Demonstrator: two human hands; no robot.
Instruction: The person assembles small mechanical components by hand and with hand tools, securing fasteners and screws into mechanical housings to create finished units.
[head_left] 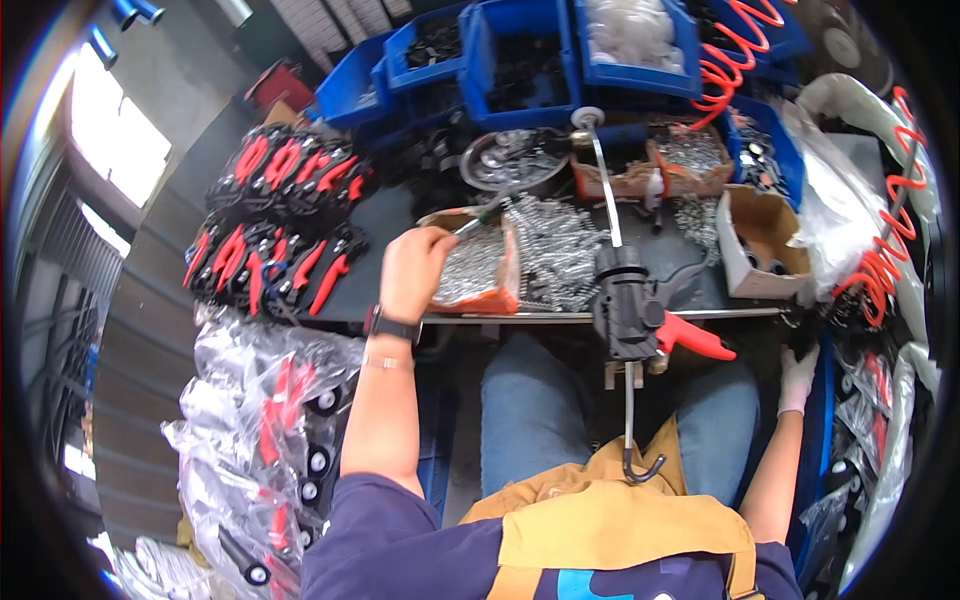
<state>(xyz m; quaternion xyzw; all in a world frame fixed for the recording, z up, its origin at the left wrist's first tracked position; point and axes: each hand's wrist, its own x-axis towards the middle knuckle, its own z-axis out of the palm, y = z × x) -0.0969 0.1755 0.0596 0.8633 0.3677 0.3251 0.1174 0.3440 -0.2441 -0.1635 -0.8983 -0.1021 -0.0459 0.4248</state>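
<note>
My left hand [415,270], a dark band on its wrist, pinches a thin tool with a dark green part [490,210] over an open carton of small metal parts [470,268]. Down at the right, my right hand [797,380] wears a white glove and reaches to dark parts [799,330] by the table edge; its fingers are mostly hidden. Between my arms stands what looks like a caulking gun mechanism [625,310]: black body, red handle [695,337], and a metal rod with a hooked near end and a round disc at the far end. Neither hand touches it.
Loose springs [555,250] lie beside the carton. Black-and-red gun assemblies [265,255] are stacked at left, bagged ones [270,420] below. Blue bins [520,65] line the back. A white carton [765,240] stands right, near coiled red air hoses [880,265].
</note>
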